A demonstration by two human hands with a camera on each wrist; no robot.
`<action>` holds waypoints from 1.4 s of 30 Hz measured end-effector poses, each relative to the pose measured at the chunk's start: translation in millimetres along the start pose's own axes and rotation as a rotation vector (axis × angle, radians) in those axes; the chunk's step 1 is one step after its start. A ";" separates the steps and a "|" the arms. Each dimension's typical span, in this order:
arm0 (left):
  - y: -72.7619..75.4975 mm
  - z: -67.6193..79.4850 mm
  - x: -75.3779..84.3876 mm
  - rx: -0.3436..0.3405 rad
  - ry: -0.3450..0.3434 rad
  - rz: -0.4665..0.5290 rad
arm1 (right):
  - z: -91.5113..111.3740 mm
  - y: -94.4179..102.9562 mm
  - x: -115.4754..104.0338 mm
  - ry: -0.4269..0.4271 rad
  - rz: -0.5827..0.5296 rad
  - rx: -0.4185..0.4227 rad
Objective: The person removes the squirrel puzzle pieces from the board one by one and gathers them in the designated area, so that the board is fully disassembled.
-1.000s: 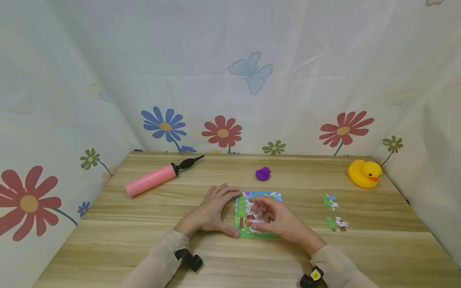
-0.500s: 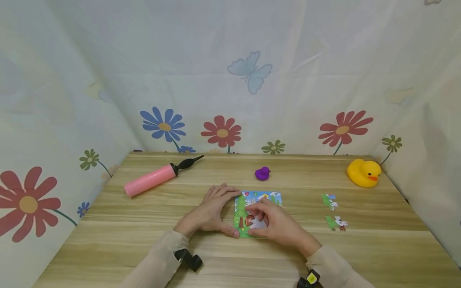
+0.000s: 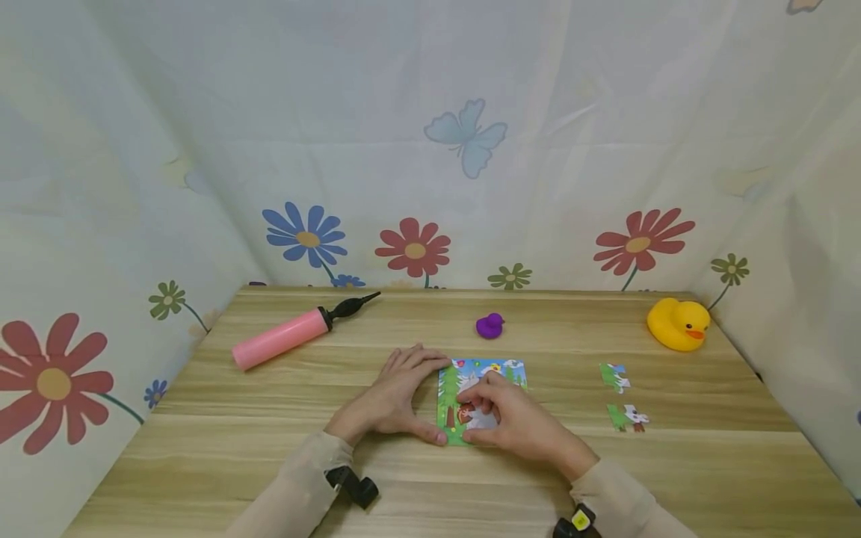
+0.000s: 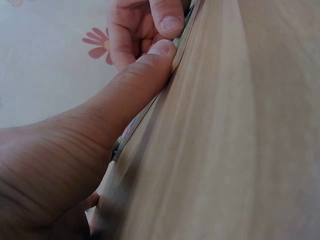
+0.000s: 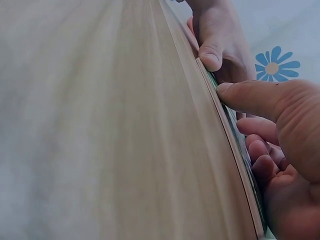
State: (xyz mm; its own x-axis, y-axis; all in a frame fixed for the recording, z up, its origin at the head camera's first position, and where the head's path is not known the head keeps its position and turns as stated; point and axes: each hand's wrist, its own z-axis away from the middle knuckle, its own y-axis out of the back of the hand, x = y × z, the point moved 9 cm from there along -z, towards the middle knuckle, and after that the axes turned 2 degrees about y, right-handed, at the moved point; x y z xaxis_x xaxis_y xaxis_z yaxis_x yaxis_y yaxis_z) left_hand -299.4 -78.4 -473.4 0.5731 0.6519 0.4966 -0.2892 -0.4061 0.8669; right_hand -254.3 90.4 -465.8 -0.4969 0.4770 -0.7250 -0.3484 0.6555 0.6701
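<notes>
A jigsaw puzzle [image 3: 449, 400] with a bright animal picture lies flat on the wooden table. My left hand [image 3: 397, 392] is spread along its left side, thumb at the lower left corner and forefinger at the upper left one. Over its middle and right part my right hand [image 3: 514, 418] touches the picture with thumb and bent forefinger, a small gap apart. The other right fingers curl under the palm, and the palm hides part of the picture. In the right wrist view the right thumb [image 5: 250, 96] meets the puzzle's edge. Whether a piece is pinched cannot be seen.
Two loose puzzle pieces, an upper one [image 3: 614, 377] and a lower one [image 3: 627, 417], lie right of the puzzle. Behind stands a small purple duck [image 3: 489, 326]. A yellow duck [image 3: 678, 324] sits at the back right, and a pink hand pump [image 3: 282, 338] lies back left.
My right hand has come down a little leftward onto the puzzle, its forefinger and thumb now touching the picture. My left hand has stayed in place.
</notes>
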 end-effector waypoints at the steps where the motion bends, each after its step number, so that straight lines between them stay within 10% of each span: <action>1: 0.2 -0.1 0.3 0.000 -0.001 0.000 | 0.0 0.1 -0.2 0.002 0.001 0.000; 42: 0.0 -0.5 -0.7 0.004 -0.004 0.005 | -0.7 -0.6 -3.1 -0.013 -0.010 0.007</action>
State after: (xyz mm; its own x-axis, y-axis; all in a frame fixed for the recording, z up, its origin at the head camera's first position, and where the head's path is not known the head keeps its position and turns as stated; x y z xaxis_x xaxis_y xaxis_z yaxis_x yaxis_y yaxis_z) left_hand -300.2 -78.6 -473.7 0.5749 0.6470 0.5009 -0.2890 -0.4121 0.8641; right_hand -253.2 88.1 -463.8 -0.4828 0.4783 -0.7336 -0.3477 0.6642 0.6618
